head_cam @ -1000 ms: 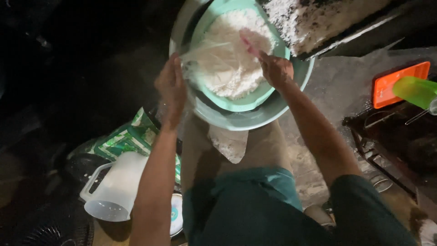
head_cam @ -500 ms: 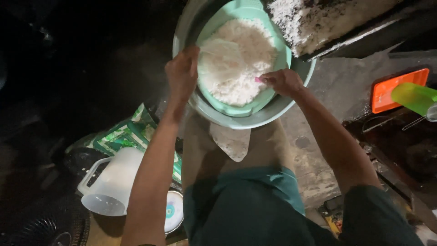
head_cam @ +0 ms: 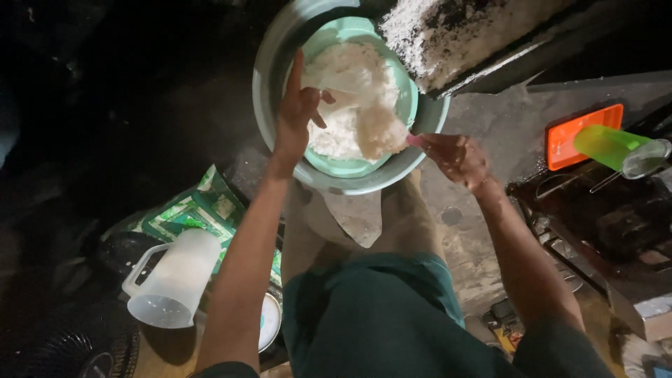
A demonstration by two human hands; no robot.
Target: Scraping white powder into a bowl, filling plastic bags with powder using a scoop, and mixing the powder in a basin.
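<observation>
**Cooked rice heaped on a paddle over its green bowl**

Cooked rice (head_cam: 350, 98) fills a mint-green bowl (head_cam: 409, 98), which sits inside a wider grey basin (head_cam: 269, 77) on the ground, just ahead of the person's knees. Nesting the bowl this way likely lets the basin catch any grains that spill over the rim.

Fingers of the right hand (head_cam: 458, 155) are curled tight around a pink handle (head_cam: 414, 140), and a clump of rice rides on the paddle end, raised above the near side of the bowl. Gripping from outside the basin's right edge keeps the wrist clear of the food. At the bowl's left rim, the left hand (head_cam: 299, 105) has its fingers spread and loosely bent, touching a pale flat piece lying on the rice; what that piece is I cannot tell.

Room is tight. A dark, ash-dusted slab (head_cam: 462, 35) overhangs the basin's far right rim. To the left lie a patterned green packet (head_cam: 185, 213) and a white plastic jug (head_cam: 175, 280); an orange tray (head_cam: 565, 140) with a green cup (head_cam: 605, 143) stands well to the right.
</observation>
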